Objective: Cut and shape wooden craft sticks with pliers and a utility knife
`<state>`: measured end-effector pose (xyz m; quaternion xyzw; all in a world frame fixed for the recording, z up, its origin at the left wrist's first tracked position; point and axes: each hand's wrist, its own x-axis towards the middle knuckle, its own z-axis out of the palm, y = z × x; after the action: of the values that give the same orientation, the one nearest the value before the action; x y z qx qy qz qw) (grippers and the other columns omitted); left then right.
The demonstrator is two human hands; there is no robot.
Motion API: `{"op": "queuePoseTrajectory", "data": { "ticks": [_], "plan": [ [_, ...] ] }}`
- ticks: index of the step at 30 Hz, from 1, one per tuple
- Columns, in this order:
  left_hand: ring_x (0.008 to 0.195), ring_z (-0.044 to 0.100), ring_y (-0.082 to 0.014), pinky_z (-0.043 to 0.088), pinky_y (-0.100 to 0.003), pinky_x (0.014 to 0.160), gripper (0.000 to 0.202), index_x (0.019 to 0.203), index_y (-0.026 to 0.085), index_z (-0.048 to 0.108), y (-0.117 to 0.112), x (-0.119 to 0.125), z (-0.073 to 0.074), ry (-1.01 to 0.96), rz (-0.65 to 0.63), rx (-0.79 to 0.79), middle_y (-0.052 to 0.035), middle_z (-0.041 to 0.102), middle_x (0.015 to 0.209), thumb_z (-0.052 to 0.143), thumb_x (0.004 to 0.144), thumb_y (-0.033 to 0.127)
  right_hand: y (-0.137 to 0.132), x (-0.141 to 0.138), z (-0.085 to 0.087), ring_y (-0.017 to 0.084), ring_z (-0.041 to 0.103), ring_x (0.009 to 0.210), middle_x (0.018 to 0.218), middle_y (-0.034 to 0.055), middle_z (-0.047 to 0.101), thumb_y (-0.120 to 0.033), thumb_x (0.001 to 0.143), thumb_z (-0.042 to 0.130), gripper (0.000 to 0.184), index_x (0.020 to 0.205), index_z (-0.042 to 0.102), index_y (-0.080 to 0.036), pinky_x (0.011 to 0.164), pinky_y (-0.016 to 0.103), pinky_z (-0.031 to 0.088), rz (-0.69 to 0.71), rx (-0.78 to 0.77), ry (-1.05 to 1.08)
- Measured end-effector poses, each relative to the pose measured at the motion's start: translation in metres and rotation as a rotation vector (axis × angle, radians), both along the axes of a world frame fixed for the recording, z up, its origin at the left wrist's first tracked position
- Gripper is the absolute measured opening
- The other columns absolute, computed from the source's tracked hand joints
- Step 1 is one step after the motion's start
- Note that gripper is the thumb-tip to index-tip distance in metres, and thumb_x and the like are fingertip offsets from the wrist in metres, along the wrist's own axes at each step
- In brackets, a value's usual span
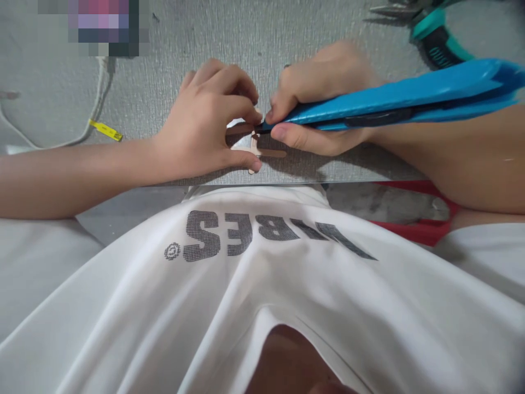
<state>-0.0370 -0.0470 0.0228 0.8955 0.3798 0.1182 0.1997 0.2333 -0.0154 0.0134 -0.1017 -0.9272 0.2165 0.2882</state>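
My left hand holds a small crossed piece of flat wooden craft sticks on the table, its thumb at the near end and its curled index finger at the far side. A dark reddish-brown patch shows where the sticks meet. My right hand is closed around a long blue, flattened, tube-like thing with a dark slit along its side. Its narrow dark tip touches or nearly touches the sticks beside my left fingertips; the exact contact is too small to tell. The right fingers are slightly blurred.
Pliers with teal and black handles lie at the far right of the grey textured table. A white cable with a yellow tag runs to a blurred-out device at far left. The table's near edge touches my white shirt.
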Motion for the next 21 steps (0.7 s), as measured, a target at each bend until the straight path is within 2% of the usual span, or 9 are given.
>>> {"op": "queuePoseTrajectory", "data": {
  "ticks": [4, 7, 14, 18, 21],
  "plan": [
    [0.141, 0.06, -0.0451, 0.048, -0.07, 0.115, 0.047, 0.113, 0.038, 0.083, -0.001, -0.001, 0.0, -0.013, -0.003, 0.007, -0.0076, 0.073, 0.144, 0.084, 0.088, 0.078, 0.0, 0.002, 0.002, 0.004, 0.046, 0.078, 0.092, -0.0109, 0.055, -0.042, 0.117, 0.056, 0.024, 0.105, 0.058, -0.022, 0.077, 0.022, 0.04, -0.007, -0.117, -0.028],
    [0.14, 0.058, -0.0446, 0.047, -0.07, 0.114, 0.045, 0.111, 0.038, 0.081, -0.001, -0.002, 0.0, -0.028, -0.022, 0.001, -0.0068, 0.072, 0.145, 0.083, 0.09, 0.078, -0.001, 0.002, 0.003, 0.003, 0.046, 0.076, 0.09, -0.0112, 0.055, -0.04, 0.117, 0.057, 0.022, 0.105, 0.059, -0.022, 0.075, 0.02, 0.042, 0.009, -0.151, -0.022],
    [0.138, 0.056, -0.0458, 0.042, -0.072, 0.114, 0.051, 0.111, 0.033, 0.083, 0.0, 0.001, -0.002, -0.048, 0.002, -0.052, -0.0083, 0.071, 0.146, 0.079, 0.092, 0.08, 0.002, 0.002, 0.004, 0.003, 0.048, 0.074, 0.087, -0.0106, 0.057, -0.049, 0.119, 0.049, 0.034, 0.102, 0.058, -0.021, 0.071, 0.016, 0.045, -0.004, -0.064, -0.092],
    [0.139, 0.057, -0.0478, 0.042, -0.071, 0.115, 0.043, 0.106, 0.037, 0.085, -0.002, 0.004, 0.0, -0.054, 0.045, -0.064, -0.0085, 0.073, 0.144, 0.085, 0.086, 0.074, 0.002, 0.0, 0.01, 0.005, 0.049, 0.067, 0.079, -0.0103, 0.056, -0.048, 0.117, 0.046, 0.03, 0.104, 0.059, -0.025, 0.066, 0.017, 0.046, 0.0, 0.026, -0.13],
    [0.139, 0.059, -0.048, 0.044, -0.07, 0.114, 0.041, 0.103, 0.04, 0.084, -0.002, 0.004, 0.002, -0.051, 0.05, -0.067, -0.0071, 0.074, 0.143, 0.086, 0.082, 0.075, 0.002, -0.001, 0.013, 0.006, 0.047, 0.063, 0.077, -0.0102, 0.053, -0.046, 0.117, 0.046, 0.027, 0.102, 0.057, -0.026, 0.063, 0.017, 0.046, 0.002, 0.028, -0.125]
  ]
}}
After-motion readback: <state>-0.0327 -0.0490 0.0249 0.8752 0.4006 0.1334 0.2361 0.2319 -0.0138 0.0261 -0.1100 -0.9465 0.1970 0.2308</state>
